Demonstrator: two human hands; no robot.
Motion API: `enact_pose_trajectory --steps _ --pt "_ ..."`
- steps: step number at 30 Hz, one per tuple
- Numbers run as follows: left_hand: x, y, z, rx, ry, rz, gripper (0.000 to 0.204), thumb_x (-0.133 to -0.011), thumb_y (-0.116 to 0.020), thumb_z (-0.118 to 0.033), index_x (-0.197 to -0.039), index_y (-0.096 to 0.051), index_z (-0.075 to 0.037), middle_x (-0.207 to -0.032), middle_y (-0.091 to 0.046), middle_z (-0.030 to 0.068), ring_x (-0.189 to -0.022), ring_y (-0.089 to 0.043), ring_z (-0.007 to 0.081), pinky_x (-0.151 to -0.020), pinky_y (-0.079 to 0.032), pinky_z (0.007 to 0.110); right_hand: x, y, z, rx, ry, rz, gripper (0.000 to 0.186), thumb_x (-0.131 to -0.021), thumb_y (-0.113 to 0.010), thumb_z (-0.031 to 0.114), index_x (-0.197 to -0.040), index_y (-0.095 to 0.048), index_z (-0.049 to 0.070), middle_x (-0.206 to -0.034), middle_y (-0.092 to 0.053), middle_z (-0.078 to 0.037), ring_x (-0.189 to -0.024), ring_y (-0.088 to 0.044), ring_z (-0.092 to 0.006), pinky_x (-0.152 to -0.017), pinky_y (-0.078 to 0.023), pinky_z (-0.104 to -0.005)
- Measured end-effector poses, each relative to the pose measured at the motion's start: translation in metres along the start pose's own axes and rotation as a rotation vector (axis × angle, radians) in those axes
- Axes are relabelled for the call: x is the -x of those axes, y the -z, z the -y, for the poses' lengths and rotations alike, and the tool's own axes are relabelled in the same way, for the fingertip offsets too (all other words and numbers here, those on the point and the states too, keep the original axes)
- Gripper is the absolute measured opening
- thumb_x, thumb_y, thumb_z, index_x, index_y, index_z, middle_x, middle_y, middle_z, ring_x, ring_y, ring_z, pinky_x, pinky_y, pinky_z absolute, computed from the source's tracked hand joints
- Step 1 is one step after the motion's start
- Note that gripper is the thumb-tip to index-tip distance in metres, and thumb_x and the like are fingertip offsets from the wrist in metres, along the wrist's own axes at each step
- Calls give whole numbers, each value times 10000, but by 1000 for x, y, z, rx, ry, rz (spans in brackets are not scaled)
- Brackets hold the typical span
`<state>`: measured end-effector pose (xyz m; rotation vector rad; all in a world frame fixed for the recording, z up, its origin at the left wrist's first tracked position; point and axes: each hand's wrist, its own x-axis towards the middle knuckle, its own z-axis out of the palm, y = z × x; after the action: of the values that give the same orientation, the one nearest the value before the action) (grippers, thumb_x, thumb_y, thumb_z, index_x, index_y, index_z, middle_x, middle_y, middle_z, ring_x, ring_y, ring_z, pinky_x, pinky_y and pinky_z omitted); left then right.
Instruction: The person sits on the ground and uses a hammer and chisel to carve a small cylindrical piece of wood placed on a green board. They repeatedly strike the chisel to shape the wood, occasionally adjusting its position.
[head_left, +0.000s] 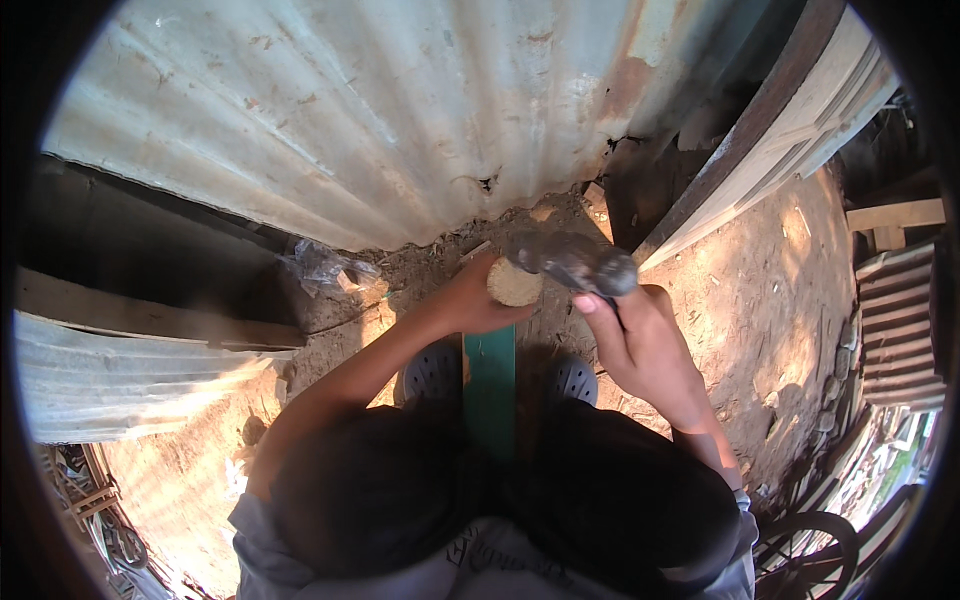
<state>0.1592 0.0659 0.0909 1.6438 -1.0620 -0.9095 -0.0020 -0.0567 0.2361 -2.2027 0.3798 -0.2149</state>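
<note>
Head view: left hand (474,302), fingers around a tan cylinder (515,284); right hand (645,345), fingers around a hammer (577,264); forearms (365,360) angled inward.

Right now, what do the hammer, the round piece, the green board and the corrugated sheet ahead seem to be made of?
Hammer: likely a metal head, dark and worn, with dull highlights. Round piece: probably bare wood; its end is tan and grainy. Green board: perhaps painted wood; the even colour leaves the core open. Sheet: likely metal, weathered grey, judging by its ridges and rust-brown stains.
</note>
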Motion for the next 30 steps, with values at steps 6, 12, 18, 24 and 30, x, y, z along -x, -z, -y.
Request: enact_pose_trajectory --steps 6,12,18,24,30 --pt "-2 -4 36 -53 51 67 487 -731 -755 -227 -1125 -562 -15 -1053 -640 158 -1006 -626 250 -858 -496 363 6 5 1 -72 -17 -129 227 -950 -537 151 -1096 -558 -22 -676 -585 -167 -561 -566 -281 -550 -437 -347" --pt "-7 -7 3 -14 14 40 548 -715 -773 -259 -1136 -548 9 -1069 -629 183 -1015 -624 273 -871 -492 370 0 3 -20 71 1 54 249 -936 -552 165 -1098 -542 -23 -691 -597 -217 -649 -585 -427 -572 -449 -437" --pt "-6 -7 21 -57 55 13 574 -706 -782 -273 -1146 -547 10 -1099 -609 211 -1028 -620 300 -885 -490 377 3 4 -7 -116 10 -142 270 -944 -540 146 -1172 -531 2 -743 -615 -189 -603 -589 -318 -574 -455 -372" --pt "-1 -8 -2 -136 44 2 584 -710 -781 -288 -1158 -547 6 -1100 -609 207 -1038 -615 306 -886 -491 381 -3 -13 -38 111 109 -25 224 -936 -549 151 -1065 -536 -32 -646 -586 -183 -571 -603 -387 -526 -437 -417" --pt "4 -6 -10 -151 201 47 626 -733 -771 -277 -1248 -499 -47 -1189 -565 160 -1113 -562 264 -951 -442 374 14 6 -26 -171 41 -220 249 -941 -542 149 -1133 -549 -11 -694 -589 -167 -561 -544 -314 -563 -444 -373"
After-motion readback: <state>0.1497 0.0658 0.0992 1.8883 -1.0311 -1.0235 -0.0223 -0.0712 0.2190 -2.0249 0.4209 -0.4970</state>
